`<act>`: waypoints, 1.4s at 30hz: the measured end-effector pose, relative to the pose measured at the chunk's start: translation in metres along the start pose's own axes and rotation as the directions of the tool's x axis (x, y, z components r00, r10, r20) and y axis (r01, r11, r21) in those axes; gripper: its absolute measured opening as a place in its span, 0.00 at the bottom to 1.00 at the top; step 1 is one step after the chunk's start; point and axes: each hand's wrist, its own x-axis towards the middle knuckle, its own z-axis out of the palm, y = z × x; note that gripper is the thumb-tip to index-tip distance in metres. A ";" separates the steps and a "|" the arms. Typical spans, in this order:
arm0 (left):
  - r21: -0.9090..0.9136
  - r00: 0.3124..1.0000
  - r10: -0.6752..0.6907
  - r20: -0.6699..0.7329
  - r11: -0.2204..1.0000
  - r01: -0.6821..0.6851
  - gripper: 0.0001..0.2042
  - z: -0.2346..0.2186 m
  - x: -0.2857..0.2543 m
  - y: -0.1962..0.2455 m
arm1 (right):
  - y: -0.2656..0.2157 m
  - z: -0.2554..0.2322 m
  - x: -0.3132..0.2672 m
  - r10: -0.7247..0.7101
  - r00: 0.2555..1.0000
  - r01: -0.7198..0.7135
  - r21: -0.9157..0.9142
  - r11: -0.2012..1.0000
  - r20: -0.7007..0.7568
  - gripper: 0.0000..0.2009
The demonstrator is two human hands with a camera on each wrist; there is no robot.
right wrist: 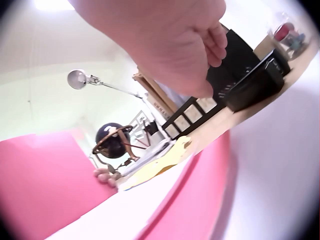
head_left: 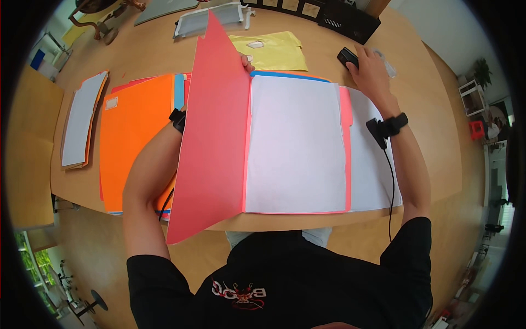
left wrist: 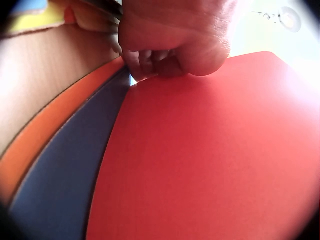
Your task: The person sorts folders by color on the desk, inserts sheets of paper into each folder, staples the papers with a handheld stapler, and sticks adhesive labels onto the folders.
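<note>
A pinkish-red folder (head_left: pixel 216 137) stands open on the table, its cover raised and white sheets (head_left: pixel 296 142) lying inside. My left hand (left wrist: pixel 180 35) grips the cover's far edge, fingers curled over it. In the head view the cover hides most of that hand; only fingertips (head_left: pixel 246 64) show. My right hand (head_left: pixel 372 77) is past the folder's far right corner, beside a black boxy desk tool (right wrist: pixel 260 82) whose kind is unclear. Its fingers are loosely bent, with the thumb right at the tool's near side. More white paper (head_left: pixel 370 159) sticks out under the folder's right edge.
Left of the cover lies an orange folder (head_left: pixel 137 137) on a stack, with another paper pile (head_left: pixel 82 120) farther left. Beyond are a yellow envelope (head_left: pixel 279 52), a clear zip pouch (head_left: pixel 211 22) and a black organizer (head_left: pixel 348 22). A globe (right wrist: pixel 111 141) stands at the back.
</note>
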 end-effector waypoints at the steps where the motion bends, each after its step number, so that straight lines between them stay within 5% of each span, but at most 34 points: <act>1: 0.004 0.998 -0.014 -0.061 1.000 0.014 0.11 0.004 0.001 0.002 | 0.009 0.009 0.002 -0.051 0.994 0.062 -0.112 0.992 0.095 0.20; 2: 0.009 0.998 -0.012 -0.056 1.000 0.013 0.11 0.002 0.002 0.000 | 0.012 0.013 0.005 -0.092 0.977 0.133 -0.214 0.968 0.193 0.20; 3: -0.011 0.999 0.000 -0.049 1.000 -0.001 0.11 0.000 0.003 -0.003 | 0.013 0.019 0.008 0.060 0.929 0.038 -0.257 0.966 0.364 0.20; 4: -0.031 0.999 0.013 -0.045 0.999 -0.015 0.11 -0.001 0.002 -0.005 | 0.008 0.016 0.012 0.060 0.931 0.037 -0.256 0.966 0.360 0.20; 6: -0.037 1.000 0.025 0.004 0.999 -0.025 0.10 -0.007 0.001 -0.006 | -0.002 0.010 0.022 0.274 0.792 -0.208 -0.181 0.961 0.546 0.20; 10: -0.099 0.999 -0.026 -0.047 0.995 0.021 0.09 0.009 -0.007 0.000 | -0.018 0.002 0.038 0.253 0.802 -0.219 -0.128 0.967 0.541 0.21; 11: -0.100 0.999 -0.027 -0.046 0.995 0.022 0.09 0.012 -0.007 0.003 | -0.032 -0.004 0.046 0.209 0.843 -0.297 0.105 0.949 0.496 0.22; 12: -0.017 0.998 -0.024 -0.062 1.000 0.023 0.09 0.015 -0.008 0.006 | -0.047 -0.005 0.053 0.178 0.881 -0.344 0.335 0.877 0.438 0.23; 14: 0.067 0.997 -0.024 -0.077 0.997 0.029 0.09 0.026 -0.012 0.013 | -0.078 0.003 0.062 0.056 0.880 -0.431 0.740 0.516 0.473 0.26; 16: -0.091 0.986 -0.045 -0.160 0.995 0.031 0.09 0.044 -0.017 0.022 | -0.128 0.015 0.059 -0.028 0.889 -0.436 0.864 0.251 0.457 0.28; 18: -0.139 0.994 -0.022 -0.111 0.990 0.007 0.10 0.020 -0.011 0.008 | -0.150 0.020 0.057 -0.038 0.850 -0.510 0.838 0.196 0.526 0.29; 20: -0.191 0.998 0.001 -0.068 0.982 -0.014 0.10 0.004 -0.003 -0.002 | -0.156 0.022 0.057 0.009 0.854 -0.511 0.834 0.209 0.520 0.29; 23: -0.219 0.983 0.174 0.054 0.963 -0.158 0.11 0.010 -0.001 0.005 | -0.133 0.021 0.061 0.123 0.920 -0.388 0.816 0.429 0.373 0.28; 25: -0.095 0.958 -0.207 0.197 0.969 0.229 0.11 0.029 -0.010 0.045 | -0.109 0.002 0.063 0.175 0.944 -0.322 0.665 0.674 0.279 0.27; 26: -0.099 0.960 -0.199 0.195 0.970 0.221 0.11 0.054 -0.012 0.056 | -0.091 0.004 0.062 0.178 0.957 -0.272 0.495 0.825 0.228 0.25; 27: 0.072 0.989 -0.120 -0.089 0.989 0.126 0.11 0.087 -0.011 0.062 | -0.073 0.008 0.059 0.176 0.966 -0.237 0.379 0.894 0.191 0.25; 28: 0.261 0.937 0.018 -0.349 0.962 0.078 0.11 0.105 -0.009 0.064 | -0.056 0.011 0.054 0.167 0.974 -0.202 0.256 0.945 0.152 0.24; 29: 0.287 0.945 0.035 -0.324 0.956 0.063 0.11 0.097 -0.003 0.056 | -0.041 0.011 0.052 0.159 0.976 -0.193 0.257 0.947 0.148 0.24; 31: 0.321 0.968 0.040 -0.249 0.946 0.044 0.15 0.092 -0.004 0.051 | -0.016 0.008 0.044 0.199 0.889 -0.315 0.237 0.919 0.412 0.23; 34: 0.389 0.973 0.033 -0.229 0.919 0.061 0.15 0.097 -0.006 0.052 | 0.010 0.020 0.031 0.208 0.828 -0.327 0.149 0.933 0.521 0.21; 38: 0.663 0.969 0.116 -0.218 0.747 0.060 0.14 0.091 -0.005 0.047 | 0.014 0.023 0.024 0.202 0.850 -0.317 0.165 0.934 0.487 0.22; 42: 0.785 0.971 0.059 -0.233 0.601 0.152 0.16 0.082 -0.008 0.040 | 0.001 0.019 0.029 0.193 0.832 -0.296 0.121 0.948 0.520 0.22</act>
